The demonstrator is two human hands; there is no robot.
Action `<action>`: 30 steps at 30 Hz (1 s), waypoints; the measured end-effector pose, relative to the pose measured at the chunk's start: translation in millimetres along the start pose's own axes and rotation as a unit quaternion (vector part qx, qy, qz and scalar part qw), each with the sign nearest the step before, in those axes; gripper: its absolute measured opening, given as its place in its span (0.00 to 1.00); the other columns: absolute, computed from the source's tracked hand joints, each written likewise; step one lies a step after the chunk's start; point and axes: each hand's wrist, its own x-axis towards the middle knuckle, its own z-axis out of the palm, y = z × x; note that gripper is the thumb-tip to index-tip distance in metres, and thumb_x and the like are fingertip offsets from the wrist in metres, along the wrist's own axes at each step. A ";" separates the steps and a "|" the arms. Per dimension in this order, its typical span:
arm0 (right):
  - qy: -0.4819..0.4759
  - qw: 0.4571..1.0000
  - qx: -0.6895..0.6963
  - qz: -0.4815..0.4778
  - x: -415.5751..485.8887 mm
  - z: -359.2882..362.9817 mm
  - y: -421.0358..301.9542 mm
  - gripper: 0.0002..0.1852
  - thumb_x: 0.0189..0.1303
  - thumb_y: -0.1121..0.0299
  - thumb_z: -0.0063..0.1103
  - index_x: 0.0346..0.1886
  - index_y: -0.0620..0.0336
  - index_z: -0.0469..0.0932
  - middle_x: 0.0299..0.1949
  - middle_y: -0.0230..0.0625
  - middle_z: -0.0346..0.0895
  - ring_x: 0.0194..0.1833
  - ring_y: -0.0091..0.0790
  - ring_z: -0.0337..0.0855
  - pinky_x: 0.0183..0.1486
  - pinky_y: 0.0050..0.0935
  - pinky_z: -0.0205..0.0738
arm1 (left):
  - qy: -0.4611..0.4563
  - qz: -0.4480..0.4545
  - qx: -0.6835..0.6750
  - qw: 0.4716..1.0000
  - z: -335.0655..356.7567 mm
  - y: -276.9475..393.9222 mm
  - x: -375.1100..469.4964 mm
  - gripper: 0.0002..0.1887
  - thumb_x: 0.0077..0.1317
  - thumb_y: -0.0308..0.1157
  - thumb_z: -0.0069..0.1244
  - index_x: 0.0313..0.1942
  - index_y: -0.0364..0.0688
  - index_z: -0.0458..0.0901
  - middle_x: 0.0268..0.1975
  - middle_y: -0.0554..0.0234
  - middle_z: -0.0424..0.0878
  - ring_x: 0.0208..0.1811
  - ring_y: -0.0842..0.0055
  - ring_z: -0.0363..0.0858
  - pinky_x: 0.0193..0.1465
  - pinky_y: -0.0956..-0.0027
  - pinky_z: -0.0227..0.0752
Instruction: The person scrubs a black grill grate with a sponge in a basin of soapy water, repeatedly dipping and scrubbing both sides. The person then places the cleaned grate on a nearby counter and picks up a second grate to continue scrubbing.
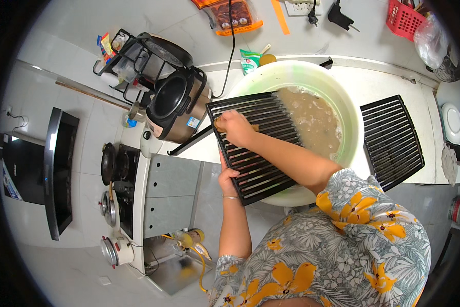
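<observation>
A black slatted rack (268,153) rests tilted over a large pale green-white basin (351,115), its right part reaching into cloudy brown water (310,119). My left hand (228,180) grips the rack's near left edge, with the thumb on top and the other fingers partly hidden behind the slats. Pressed on the rack's upper left part, my right hand (235,128) holds a brownish-yellow scrubbing cloth or sponge (220,124), mostly covered by the fingers.
A second black slatted rack (393,142) lies right of the basin. Left of the basin stands a multicooker (180,107) with its lid raised, near a black bar (191,140). Behind the basin are a green-white packet (250,61) and a hanging power cord (231,50).
</observation>
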 end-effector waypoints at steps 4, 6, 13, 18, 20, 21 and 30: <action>0.036 0.996 -0.055 -0.063 -35.6 -21.8 33.2 0.16 0.43 0.76 0.58 0.38 0.49 0.85 0.37 0.33 0.76 0.40 0.43 0.73 0.43 0.39 0.71 | -0.008 0.005 -0.026 1.000 -6.3 2.4 -2.7 0.50 0.41 0.23 0.38 0.73 0.46 0.46 0.61 0.40 0.68 0.59 0.46 0.72 0.62 0.45 0.69; 0.036 0.999 -0.009 -0.022 -36.9 -33.1 53.1 0.16 0.44 0.79 0.55 0.35 0.50 0.86 0.33 0.36 0.76 0.38 0.44 0.72 0.42 0.40 0.70 | -0.022 0.001 -0.033 0.999 -4.1 3.4 -2.4 0.52 0.40 0.22 0.38 0.73 0.47 0.45 0.62 0.40 0.68 0.59 0.46 0.72 0.63 0.45 0.69; -0.093 0.943 0.129 0.292 66.3 4.4 26.9 0.14 0.56 0.70 0.53 0.41 0.41 0.87 0.46 0.42 0.80 0.56 0.46 0.73 0.56 0.46 0.65 | -0.039 -0.005 -0.015 0.999 -3.8 4.2 3.6 0.53 0.39 0.23 0.39 0.74 0.48 0.44 0.64 0.42 0.67 0.63 0.49 0.69 0.66 0.50 0.65; -0.084 0.987 0.040 0.129 9.1 10.7 -16.3 0.11 0.52 0.69 0.55 0.33 0.43 0.87 0.42 0.36 0.73 0.51 0.44 0.68 0.52 0.47 0.59 | -0.022 0.016 -0.064 0.998 -11.4 0.4 -6.0 0.54 0.38 0.20 0.38 0.74 0.48 0.46 0.64 0.51 0.67 0.63 0.54 0.70 0.66 0.54 0.66; -0.096 0.992 0.048 0.068 -28.1 -7.1 -30.4 0.11 0.51 0.71 0.54 0.31 0.45 0.87 0.40 0.34 0.72 0.48 0.43 0.68 0.48 0.45 0.59 | -0.013 0.012 -0.058 0.998 -17.6 -3.3 -4.6 0.54 0.38 0.20 0.38 0.74 0.48 0.46 0.63 0.52 0.68 0.63 0.55 0.70 0.67 0.56 0.65; -0.100 0.993 0.042 0.039 -43.8 -17.5 -31.7 0.11 0.49 0.73 0.55 0.31 0.45 0.86 0.39 0.33 0.71 0.47 0.42 0.68 0.48 0.43 0.59 | -0.013 0.008 -0.051 0.999 -18.0 -4.4 -2.2 0.54 0.38 0.20 0.38 0.74 0.48 0.46 0.63 0.53 0.68 0.63 0.55 0.70 0.67 0.56 0.65; -0.250 0.956 0.100 -0.115 -98.5 -110.0 -8.5 0.20 0.45 0.79 0.63 0.43 0.47 0.86 0.41 0.29 0.72 0.47 0.39 0.70 0.50 0.35 0.63 | -0.056 0.050 -0.083 0.994 -6.6 1.9 1.7 0.50 0.43 0.18 0.36 0.73 0.49 0.46 0.61 0.51 0.70 0.61 0.58 0.72 0.65 0.59 0.69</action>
